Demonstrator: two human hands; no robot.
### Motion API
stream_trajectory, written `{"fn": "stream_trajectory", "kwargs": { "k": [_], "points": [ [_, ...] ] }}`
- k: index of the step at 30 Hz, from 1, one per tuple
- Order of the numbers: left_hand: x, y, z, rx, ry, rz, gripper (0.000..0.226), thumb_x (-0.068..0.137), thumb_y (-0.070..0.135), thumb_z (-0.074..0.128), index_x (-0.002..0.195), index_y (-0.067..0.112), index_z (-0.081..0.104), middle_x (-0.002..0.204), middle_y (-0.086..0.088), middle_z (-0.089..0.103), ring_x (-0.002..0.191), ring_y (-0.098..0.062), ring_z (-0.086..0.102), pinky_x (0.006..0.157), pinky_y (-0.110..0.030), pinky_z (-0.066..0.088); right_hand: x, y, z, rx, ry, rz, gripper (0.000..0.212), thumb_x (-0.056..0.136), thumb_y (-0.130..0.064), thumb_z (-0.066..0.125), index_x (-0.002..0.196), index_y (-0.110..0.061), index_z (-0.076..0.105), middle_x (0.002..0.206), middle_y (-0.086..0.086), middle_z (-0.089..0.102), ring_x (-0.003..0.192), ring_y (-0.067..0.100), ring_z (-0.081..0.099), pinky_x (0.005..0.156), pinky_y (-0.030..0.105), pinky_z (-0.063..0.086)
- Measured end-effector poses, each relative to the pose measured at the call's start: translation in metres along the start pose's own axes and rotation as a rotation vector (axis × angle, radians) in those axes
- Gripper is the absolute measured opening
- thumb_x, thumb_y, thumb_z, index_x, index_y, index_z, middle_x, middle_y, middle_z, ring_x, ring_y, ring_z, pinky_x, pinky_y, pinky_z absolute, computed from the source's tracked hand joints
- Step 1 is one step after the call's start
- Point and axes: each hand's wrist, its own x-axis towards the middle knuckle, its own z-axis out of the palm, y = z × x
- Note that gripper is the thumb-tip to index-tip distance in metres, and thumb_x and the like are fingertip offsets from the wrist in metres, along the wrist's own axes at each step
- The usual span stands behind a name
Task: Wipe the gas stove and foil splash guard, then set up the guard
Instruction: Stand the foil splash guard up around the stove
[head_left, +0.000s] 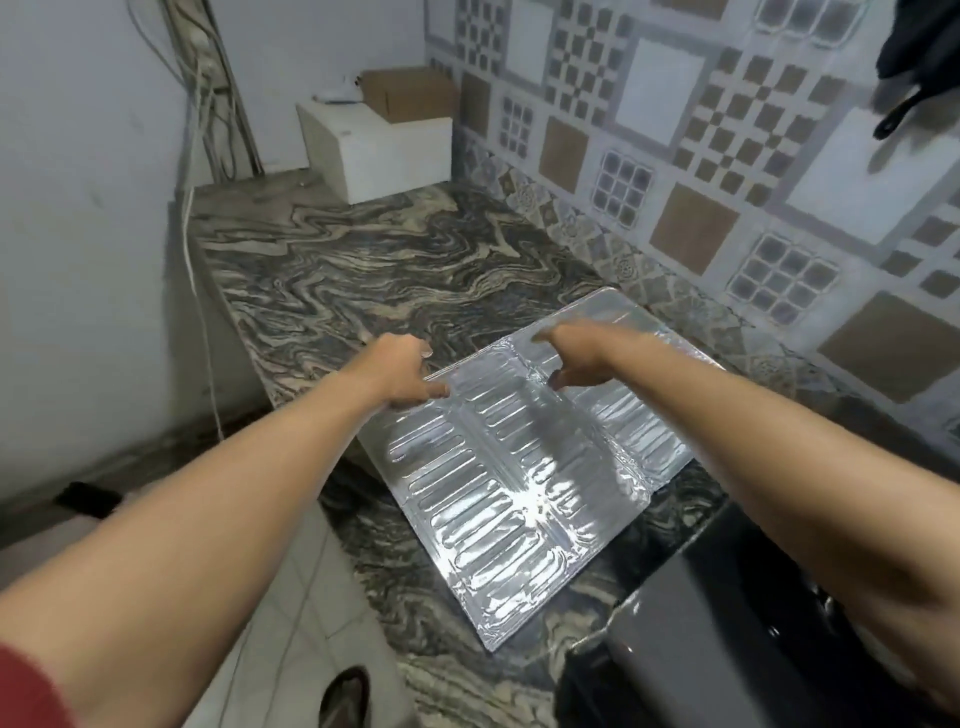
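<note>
The foil splash guard (524, 462) lay flat and folded on the marbled countertop (363, 270), in the centre of the frame, with its far edge near the patterned tile wall (727, 156) at right. A dark appliance, probably the gas stove (727, 597), showed only in part at the lower right corner, just beside the guard's near corner.

The left hand (402, 371) gripped the guard's far-left corner, thumb on top and fingers curled at the edge. The right hand (576, 356) was over the far edge, fingers curved downward; motion blur prevented telling whether it had closed on the foil or only rested on it.

The step in hand appeared to be lifting or unfolding the guard by its far edge. Thin embossed foil would likely crease under a point load, so a sound technique called for both hands set well apart along the same edge, each pinching a broad strip rather than a corner tip. The panel should rise evenly, with no twist between the hands. The fold lines running across the panel should serve as hinges; bending elsewhere risked permanent dents. The white box (379, 150) in the upper centre stood well apart and posed no obstruction.
</note>
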Motion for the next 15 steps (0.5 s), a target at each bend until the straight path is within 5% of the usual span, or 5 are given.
{"fn": "stream_trajectory", "kwargs": {
  "k": [3,6,10,15],
  "points": [
    [0.005,-0.007,0.023,0.021,-0.044,-0.047,0.069,0.080,0.052,0.072,0.131,0.006,0.059,0.119,-0.016,0.068,0.113,-0.034,0.061,0.089,-0.041,0.052,0.032,0.007,0.018,0.014,-0.024,-0.015,0.088,0.080,-0.038,0.077,0.152,-0.021,0.029,0.155,0.010,0.038,0.139,0.031,0.041,0.112,0.044,0.037],
    [0.010,-0.014,0.045,0.044,-0.038,-0.086,0.071,0.079,0.051,0.072,0.135,0.012,0.056,0.128,-0.016,0.062,0.120,-0.035,0.057,0.094,-0.042,0.050,0.062,0.014,0.032,0.043,-0.047,-0.040,0.097,0.079,-0.031,0.079,0.155,-0.024,0.019,0.157,0.013,0.033,0.140,0.033,0.038,0.111,0.040,0.035],
    [0.020,-0.020,0.071,0.086,-0.039,-0.108,0.051,0.085,0.042,0.064,0.124,0.010,0.055,0.123,-0.015,0.056,0.116,-0.038,0.053,0.091,-0.043,0.048,0.100,0.017,0.046,0.073,-0.149,-0.078,0.128,0.065,-0.044,0.087,0.149,-0.051,-0.009,0.164,0.014,0.001,0.149,0.039,0.013,0.118,0.053,0.024],
    [0.027,-0.017,0.081,0.137,0.011,-0.151,0.040,0.088,0.033,0.059,0.123,0.013,0.057,0.124,-0.013,0.060,0.115,-0.036,0.056,0.090,-0.043,0.051,0.126,0.015,0.058,0.154,-0.228,-0.051,0.127,0.065,-0.029,0.090,0.153,-0.046,0.000,0.164,0.015,-0.007,0.147,0.041,0.017,0.116,0.044,0.030]
  ]
}}
